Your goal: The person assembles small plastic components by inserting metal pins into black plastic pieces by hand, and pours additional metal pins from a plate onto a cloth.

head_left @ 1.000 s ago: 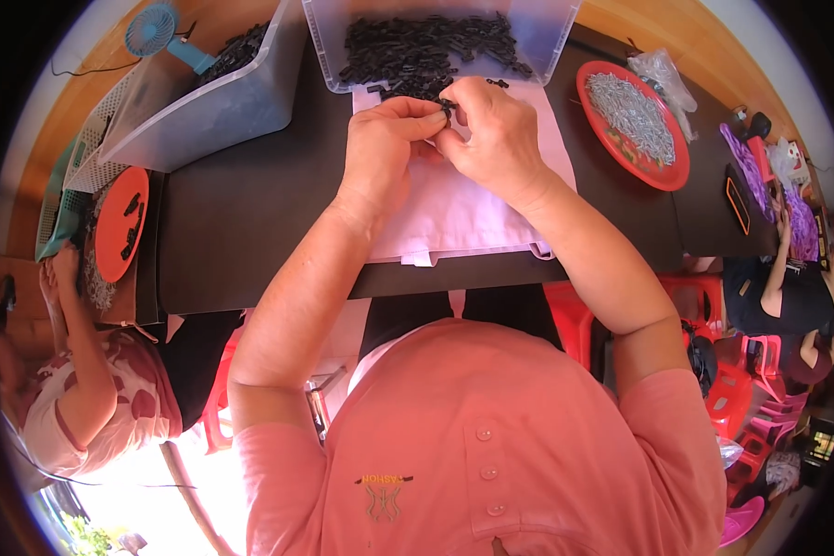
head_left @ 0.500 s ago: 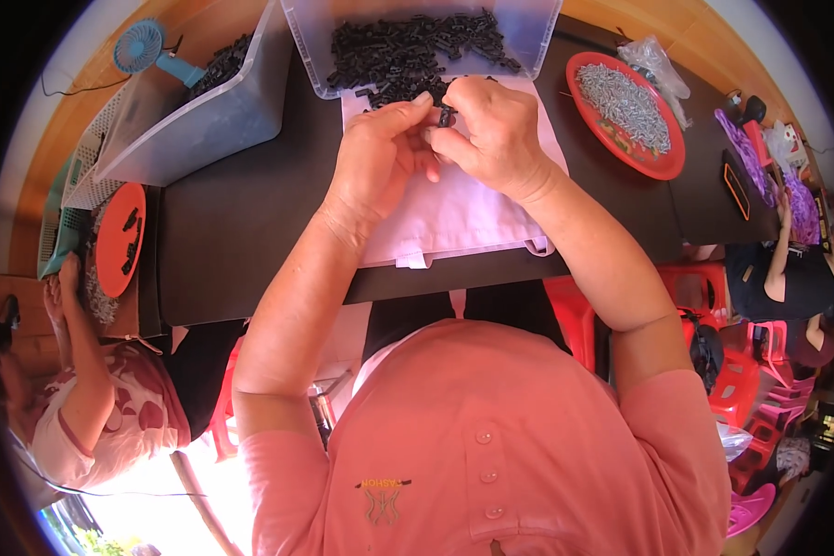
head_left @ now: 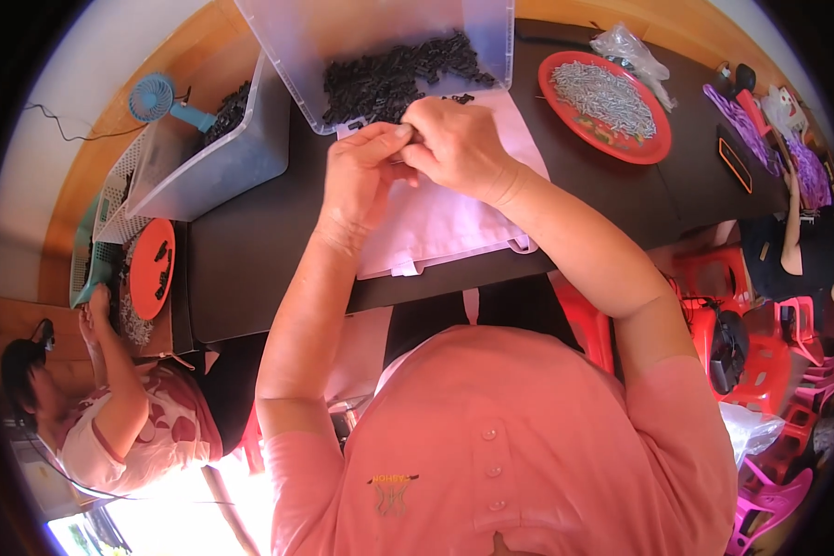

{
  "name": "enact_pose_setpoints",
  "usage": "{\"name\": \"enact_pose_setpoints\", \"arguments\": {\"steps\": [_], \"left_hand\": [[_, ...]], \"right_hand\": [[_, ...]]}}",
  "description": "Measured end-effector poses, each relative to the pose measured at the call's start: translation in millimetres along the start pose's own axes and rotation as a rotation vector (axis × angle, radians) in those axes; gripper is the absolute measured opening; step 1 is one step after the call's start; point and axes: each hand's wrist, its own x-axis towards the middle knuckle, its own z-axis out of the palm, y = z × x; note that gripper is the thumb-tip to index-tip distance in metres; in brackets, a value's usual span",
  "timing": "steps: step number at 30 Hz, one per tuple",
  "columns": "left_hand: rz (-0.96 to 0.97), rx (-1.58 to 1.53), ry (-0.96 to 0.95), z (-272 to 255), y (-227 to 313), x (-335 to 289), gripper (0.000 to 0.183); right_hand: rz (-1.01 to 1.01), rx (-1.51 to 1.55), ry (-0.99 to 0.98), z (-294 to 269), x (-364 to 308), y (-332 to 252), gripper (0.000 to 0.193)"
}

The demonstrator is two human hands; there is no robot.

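Observation:
My left hand [head_left: 366, 171] and my right hand [head_left: 456, 146] meet above a pink cloth [head_left: 454, 222] spread on the dark table. Their fingertips are pinched together around a small black plastic part [head_left: 418, 137], which the fingers almost wholly hide. Just beyond the hands, a clear plastic bin [head_left: 477, 42] lies with its open side toward me. Many small black parts [head_left: 380, 79] are heaped in it, and some spill onto the cloth's far edge. To the right stands a red plate [head_left: 656, 150] with a pile of small silver screw-like pieces [head_left: 602, 97].
Another clear bin [head_left: 218, 176] with black parts stands at left, beside a small blue fan [head_left: 151, 97]. A co-worker's hands [head_left: 97, 308] are near an orange plate [head_left: 148, 278]. A plastic bag [head_left: 632, 54] and a phone [head_left: 736, 165] lie at right.
The view has shifted and tilted a little. My fingers have closed further over the black part, which showed more plainly before. My right hand's fingers now lie nearer the left thumb.

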Motion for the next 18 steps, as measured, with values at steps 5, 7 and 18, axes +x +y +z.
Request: {"name": "enact_pose_setpoints", "arguments": {"steps": [5, 7, 18], "left_hand": [[0.373, 0.307, 0.242, -6, 60, -16, 0.019], [0.553, 0.58, 0.38, -19, 103, -24, 0.017], [0.94, 1.314, 0.304, -29, 66, 15, 0.013]], "right_hand": [[0.423, 0.038, -0.261, -44, 23, -7, 0.043], [0.55, 0.098, -0.347, -78, 38, -6, 0.038], [0.357, -0.045, -0.402, -98, -66, -7, 0.029]]}}
